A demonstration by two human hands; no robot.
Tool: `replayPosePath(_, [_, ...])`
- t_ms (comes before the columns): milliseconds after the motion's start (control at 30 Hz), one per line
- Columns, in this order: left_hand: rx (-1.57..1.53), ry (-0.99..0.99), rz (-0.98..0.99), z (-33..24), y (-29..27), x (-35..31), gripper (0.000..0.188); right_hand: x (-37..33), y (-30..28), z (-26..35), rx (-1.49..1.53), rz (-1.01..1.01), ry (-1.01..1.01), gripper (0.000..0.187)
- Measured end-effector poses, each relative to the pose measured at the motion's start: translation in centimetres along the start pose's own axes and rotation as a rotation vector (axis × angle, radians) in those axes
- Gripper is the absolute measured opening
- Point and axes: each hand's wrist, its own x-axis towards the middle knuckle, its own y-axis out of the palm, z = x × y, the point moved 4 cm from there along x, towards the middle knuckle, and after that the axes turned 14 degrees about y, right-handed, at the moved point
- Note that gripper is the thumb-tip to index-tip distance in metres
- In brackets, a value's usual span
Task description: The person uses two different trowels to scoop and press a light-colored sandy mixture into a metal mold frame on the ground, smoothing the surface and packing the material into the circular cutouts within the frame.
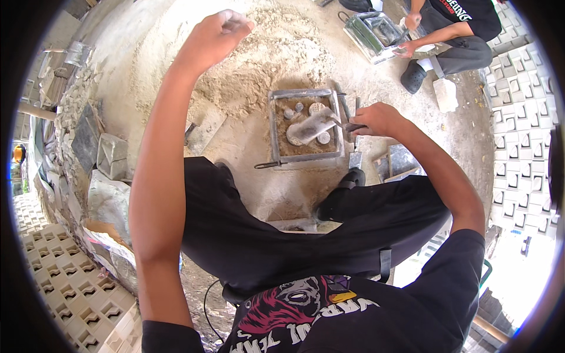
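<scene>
In front of me on the ground lies a square metal casting frame [273,126] filled with brownish sand [285,150]. Several round, pale pieces sit in the sand, among them a disc [323,137] on the right side. My right hand [376,120] is closed round the dark handle of a trowel [315,126]. Its dusty, pale blade reaches over the frame and covers part of the sand. Up at the far left, my left hand [226,36] is raised above a sand pile, its whitened fingers curled in. What they hold, if anything, is hidden.
A large heap of pale sand [282,56] spreads beyond the frame. At the far right a person [453,44] crouches with both hands at another metal frame [376,35]. Flat slabs [88,135] and a stone block [112,156] stand at the left. Pale patterned blocks [521,141] line the right.
</scene>
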Motion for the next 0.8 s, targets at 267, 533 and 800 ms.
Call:
replayPosePath(267, [0.07, -0.091, 0.215, 2.6, 3.8, 0.8, 0.037, 6.9, -3.0, 6.8, 0.689, -0.145, 0.193, 0.031])
replayPosePath(533, [0.155, -0.135, 0.462, 9.3, 5.5, -1.2, 0.044, 20.6, 4.7, 20.4, 1.602, 0.251, 0.575, 0.042])
replayPosePath(800, [-0.053, -0.202, 0.228, 6.6, -0.2, -2.0, 0.048, 24.6, 11.0, 25.5, 1.654, -0.027, 0.823, 0.041])
